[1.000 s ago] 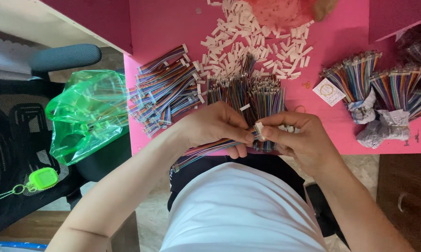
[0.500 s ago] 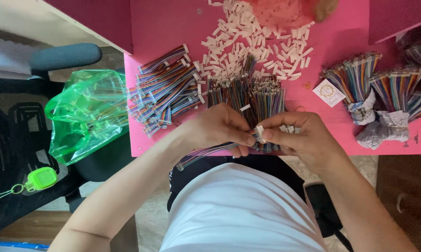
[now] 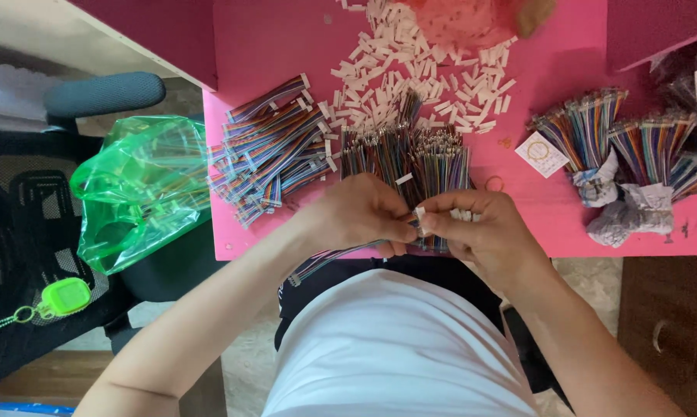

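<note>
Two hands are meeting at the near edge of the pink surface [image 3: 595, 46], fingertips pressed together around one small white connector housing [image 3: 419, 218]. The left hand [image 3: 360, 216] is pinching a thin multicoloured ribbon wire [image 3: 329, 262], which is trailing from under its palm toward 7 o'clock, off the edge and over the person's lap. The right hand [image 3: 483, 232] is closing thumb and forefinger on the housing from the other side, so both hands are clamped on the same little piece, touching each other at the tips.

Just beyond the knuckles, at 12 o'clock, a loose pile of coloured wires [image 3: 410, 154] with bare metal ends is lying on the surface, partly hidden by the fingers. Farther out in the same direction, a scatter of white plastic housings [image 3: 418, 69] is spreading across the middle. At 10 o'clock from the hands, a heap of finished ribbon cables [image 3: 275, 147] with white plugs is sitting near the left edge. At 2 o'clock, well apart, two tied wire bundles [image 3: 619, 147] are standing in crumpled wrapping, with a small white tag [image 3: 541, 153] and a rubber band [image 3: 493, 184] between them and the hands.

Off the surface at 9 o'clock, a green plastic bag [image 3: 140, 185] is hanging beside a black office chair [image 3: 24, 232], and a bright green key fob [image 3: 63, 297] is resting lower down on it.
</note>
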